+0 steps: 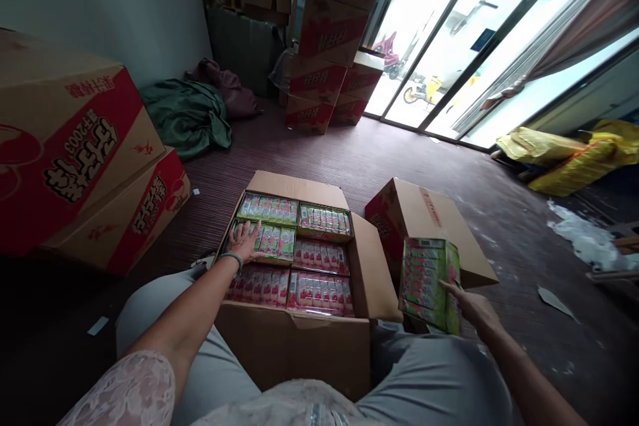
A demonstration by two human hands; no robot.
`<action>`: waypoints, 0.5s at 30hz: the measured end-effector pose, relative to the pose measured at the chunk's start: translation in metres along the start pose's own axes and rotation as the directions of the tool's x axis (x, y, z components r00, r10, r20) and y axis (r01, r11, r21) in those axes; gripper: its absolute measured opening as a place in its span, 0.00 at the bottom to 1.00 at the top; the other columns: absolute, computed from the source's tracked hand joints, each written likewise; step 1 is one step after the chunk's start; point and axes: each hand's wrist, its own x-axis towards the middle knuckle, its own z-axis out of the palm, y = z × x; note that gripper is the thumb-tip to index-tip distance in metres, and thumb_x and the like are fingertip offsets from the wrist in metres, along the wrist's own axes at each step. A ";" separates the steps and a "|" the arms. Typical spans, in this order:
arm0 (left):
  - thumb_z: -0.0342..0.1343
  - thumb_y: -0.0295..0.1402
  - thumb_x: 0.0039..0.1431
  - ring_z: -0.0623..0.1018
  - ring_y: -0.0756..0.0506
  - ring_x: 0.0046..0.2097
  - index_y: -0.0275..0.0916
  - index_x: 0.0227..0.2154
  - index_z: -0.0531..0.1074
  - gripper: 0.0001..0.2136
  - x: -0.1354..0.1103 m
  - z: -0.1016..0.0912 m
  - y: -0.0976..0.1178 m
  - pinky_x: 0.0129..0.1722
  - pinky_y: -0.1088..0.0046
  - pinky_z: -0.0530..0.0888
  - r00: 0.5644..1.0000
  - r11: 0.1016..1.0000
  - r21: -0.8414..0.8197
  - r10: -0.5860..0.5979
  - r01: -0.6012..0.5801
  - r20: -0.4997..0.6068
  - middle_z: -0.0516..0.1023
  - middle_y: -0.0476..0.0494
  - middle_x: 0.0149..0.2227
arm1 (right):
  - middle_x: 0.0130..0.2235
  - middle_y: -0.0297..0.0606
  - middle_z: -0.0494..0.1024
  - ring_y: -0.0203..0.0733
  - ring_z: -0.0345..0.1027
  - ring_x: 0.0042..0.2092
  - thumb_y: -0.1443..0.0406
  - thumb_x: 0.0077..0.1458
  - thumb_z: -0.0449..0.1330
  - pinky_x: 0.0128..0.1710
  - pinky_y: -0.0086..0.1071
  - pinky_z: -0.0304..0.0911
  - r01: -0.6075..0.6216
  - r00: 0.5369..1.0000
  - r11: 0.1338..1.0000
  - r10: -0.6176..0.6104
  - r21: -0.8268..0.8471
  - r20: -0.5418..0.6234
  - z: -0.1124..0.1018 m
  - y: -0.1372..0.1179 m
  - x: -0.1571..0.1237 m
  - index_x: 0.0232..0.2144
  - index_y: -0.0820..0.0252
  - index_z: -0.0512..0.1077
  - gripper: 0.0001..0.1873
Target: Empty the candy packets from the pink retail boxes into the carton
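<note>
An open cardboard box (294,339) stands between my knees, filled with several display packs of small wrapped sweets. Green packs (269,208) lie in the back rows and red packs (319,293) in the front ones. My left hand (244,241), fingers spread, rests on the left green pack (278,243) in the middle row. Off the box's right side, my right hand (466,303) grips another green pack (424,276), held tilted with its face toward me. Part of that hand's grip is hidden behind the pack.
A closed carton (449,226) sits just right of the open box. Large red-and-brown cartons (94,166) are stacked at the left, and more cartons (324,46) rise by the glass door. Green cloth (187,116) and yellow sacks (589,153) lie on the floor.
</note>
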 end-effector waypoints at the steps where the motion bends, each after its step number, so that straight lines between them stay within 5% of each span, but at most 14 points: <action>1: 0.57 0.50 0.53 0.46 0.30 0.69 0.46 0.68 0.38 0.46 -0.003 0.000 0.002 0.63 0.48 0.48 1.000 1.000 0.004 -0.002 0.002 -0.009 0.43 0.32 0.70 | 0.31 0.57 0.79 0.58 0.74 0.36 0.49 0.54 0.53 0.32 0.41 0.63 -0.034 0.999 0.999 0.035 -0.034 0.013 0.008 -0.001 0.003 0.34 0.64 0.78 0.25; 3: 0.56 0.48 0.54 0.52 0.29 0.67 0.49 0.68 0.44 0.41 -0.007 0.001 0.006 0.62 0.48 0.51 1.000 1.000 0.016 0.001 -0.001 -0.031 0.48 0.32 0.69 | 0.38 0.57 0.80 0.57 0.74 0.41 0.50 0.56 0.51 0.35 0.39 0.63 0.013 0.999 0.999 -0.011 -0.044 0.037 0.024 -0.023 -0.004 0.41 0.64 0.77 0.25; 5: 0.55 0.46 0.57 0.58 0.30 0.65 0.54 0.66 0.52 0.34 -0.012 0.004 0.010 0.61 0.48 0.54 0.999 1.000 0.031 0.005 -0.003 -0.047 0.53 0.34 0.68 | 0.42 0.50 0.80 0.50 0.74 0.43 0.52 0.59 0.48 0.37 0.33 0.62 0.214 0.975 0.976 -0.216 0.050 0.044 0.041 -0.069 -0.025 0.40 0.60 0.76 0.23; 9: 0.46 0.44 0.63 0.59 0.31 0.64 0.58 0.63 0.58 0.24 -0.024 0.016 0.017 0.58 0.50 0.59 0.998 0.998 0.059 -0.005 0.009 -0.065 0.56 0.37 0.66 | 0.33 0.43 0.81 0.41 0.72 0.35 0.49 0.63 0.45 0.30 0.27 0.56 0.487 0.820 0.815 -0.551 0.313 0.157 0.077 -0.194 -0.085 0.32 0.58 0.77 0.27; 12: 0.50 0.39 0.62 0.56 0.31 0.65 0.60 0.63 0.57 0.26 -0.034 0.028 0.019 0.59 0.51 0.57 0.997 0.996 0.091 0.012 -0.005 -0.073 0.55 0.38 0.67 | 0.35 0.44 0.80 0.40 0.72 0.36 0.48 0.63 0.47 0.31 0.27 0.54 0.528 0.769 0.783 -0.605 0.328 0.207 0.108 -0.271 -0.120 0.34 0.59 0.77 0.26; 15: 0.58 0.32 0.55 0.58 0.30 0.65 0.59 0.64 0.54 0.35 -0.042 0.037 0.018 0.60 0.51 0.56 0.995 0.993 0.118 0.035 -0.023 -0.098 0.55 0.36 0.67 | 0.41 0.49 0.80 0.45 0.73 0.40 0.47 0.57 0.55 0.31 0.28 0.55 0.488 0.771 0.809 -0.575 0.327 0.272 0.141 -0.312 -0.134 0.39 0.62 0.76 0.25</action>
